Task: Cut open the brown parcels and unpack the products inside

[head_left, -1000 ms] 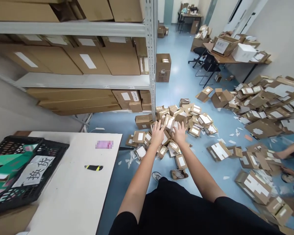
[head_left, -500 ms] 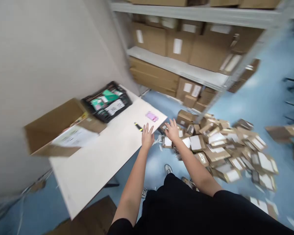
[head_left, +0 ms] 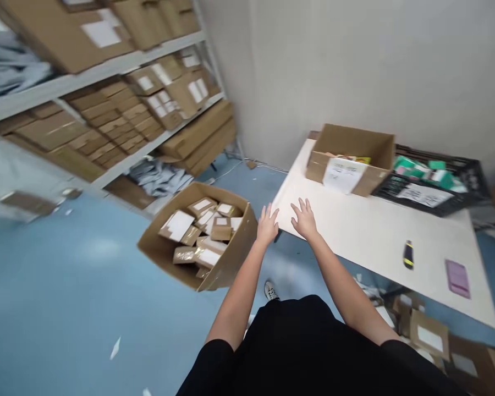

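Note:
My left hand [head_left: 267,224] is open with spread fingers, between the white table [head_left: 355,231] and a large cardboard box [head_left: 235,264] on the floor. Small labelled parcels fill that box. Over the table's front left edge, my right hand [head_left: 304,218] is also open and holds nothing. Farther back on the table stands an open carton [head_left: 379,175] with a paper sheet on its front. Beside it is a black crate [head_left: 482,181] holding green and white packets. A dark and yellow cutter [head_left: 408,254] and a flat purple object [head_left: 457,278] lie toward the table's right end.
Metal shelves [head_left: 119,61] loaded with cartons run along the left. More parcels [head_left: 429,333] lie on the floor beneath and before the table at lower right. Paper scraps [head_left: 115,348] are on the blue floor [head_left: 66,308].
My view has swung left, bringing the large parcel box into sight and shifting the table rightward. Both hands have moved from the table's cutter end to its other end, still open.

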Demonstrator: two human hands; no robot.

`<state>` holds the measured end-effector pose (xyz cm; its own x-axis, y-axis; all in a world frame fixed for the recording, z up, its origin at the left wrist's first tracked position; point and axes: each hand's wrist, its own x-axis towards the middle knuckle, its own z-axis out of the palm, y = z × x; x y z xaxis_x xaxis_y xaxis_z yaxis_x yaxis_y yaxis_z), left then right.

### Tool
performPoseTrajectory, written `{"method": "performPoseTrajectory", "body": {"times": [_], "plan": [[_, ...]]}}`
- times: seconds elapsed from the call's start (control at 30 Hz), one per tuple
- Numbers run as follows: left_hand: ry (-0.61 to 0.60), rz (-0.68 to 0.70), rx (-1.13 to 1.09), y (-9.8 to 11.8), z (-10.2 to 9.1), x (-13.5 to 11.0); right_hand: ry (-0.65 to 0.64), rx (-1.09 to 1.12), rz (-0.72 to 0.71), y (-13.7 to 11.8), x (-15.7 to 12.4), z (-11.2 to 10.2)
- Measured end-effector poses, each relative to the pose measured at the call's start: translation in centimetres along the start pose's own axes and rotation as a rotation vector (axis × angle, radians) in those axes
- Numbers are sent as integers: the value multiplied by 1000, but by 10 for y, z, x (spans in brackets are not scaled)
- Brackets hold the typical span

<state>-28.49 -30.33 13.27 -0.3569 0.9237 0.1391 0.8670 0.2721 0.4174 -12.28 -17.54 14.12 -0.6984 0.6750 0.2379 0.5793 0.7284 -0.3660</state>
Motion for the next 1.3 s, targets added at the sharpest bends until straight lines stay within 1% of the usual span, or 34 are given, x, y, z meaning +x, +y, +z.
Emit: {"method": "performPoseTrajectory", "body": {"times": [0.07,0.1,0.13,0.2,0.3,0.37,0.43,0.53,0.63,0.73,0.8,0.9,0.97,1.0,1.1,1.17,1.2,1.3], "plan": [[57,-125,28,-68,-32,-23,-69,31,-111,-59,34,36],[83,-188,42,-98,-45,-36,-102,43,-163,-86,48,52],[105,-248,54,-125,-57,-49,-132,52,-210,-112,60,68],[143,-363,67,-171,-77,-73,-187,63,-293,-156,83,95],[192,-512,60,-222,-92,-103,-259,69,-388,-206,112,131],[216,-593,50,-248,-94,-115,-312,67,-432,-230,130,153],[209,-660,44,-270,-89,-120,-374,58,-455,-246,146,177],[117,-733,33,-302,-70,-113,-480,30,-450,-258,166,218],[-29,-776,5,-335,-42,-89,-586,0,-438,-259,184,263],[-184,-814,-47,-370,-9,-55,-696,-22,-421,-253,200,311],[-262,-802,-86,-394,14,-33,-761,-25,-399,-246,209,342],[-381,-780,-123,-429,44,-12,-846,-18,-359,-234,217,386],[-437,-796,-133,-450,59,-11,-914,-9,-324,-228,215,413],[-443,-799,-136,-459,65,-13,-950,-2,-303,-226,212,426],[-405,-788,-158,-478,75,-28,-1076,20,-230,-227,196,459],[-403,-820,-177,-483,77,-35,-1145,26,-191,-231,183,476],[-407,-844,-184,-484,78,-37,-1159,22,-174,-234,177,482],[-405,-883,-176,-481,75,-35,-1121,0,-139,-240,164,489]]}}
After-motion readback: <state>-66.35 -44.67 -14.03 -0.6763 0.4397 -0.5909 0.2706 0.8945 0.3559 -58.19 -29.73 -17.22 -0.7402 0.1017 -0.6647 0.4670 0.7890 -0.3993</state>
